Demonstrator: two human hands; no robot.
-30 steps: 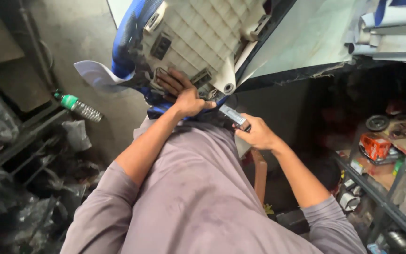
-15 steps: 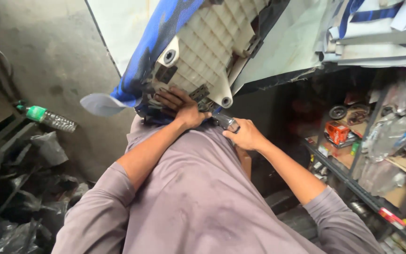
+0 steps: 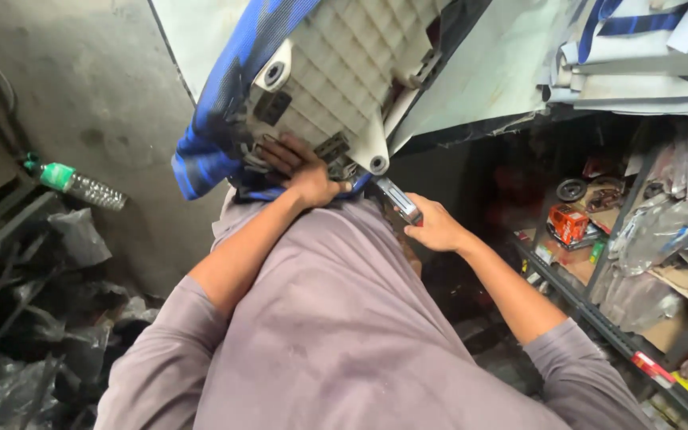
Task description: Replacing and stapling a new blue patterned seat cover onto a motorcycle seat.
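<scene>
My left hand's fingers [image 3: 284,155] press spread on the ribbed cream plastic panel [image 3: 336,64], held on my lap, while my right hand [image 3: 437,227] is closed around a small silvery tool [image 3: 398,201]. I'd brace the panel firmly and keep the tool square at its lower edge. Blue fabric [image 3: 216,119] wraps its left side.

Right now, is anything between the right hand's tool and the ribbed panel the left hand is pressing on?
Nothing visible. The right hand holds a small metal tool just below the ribbed panel; the left hand rests to the side.
</scene>
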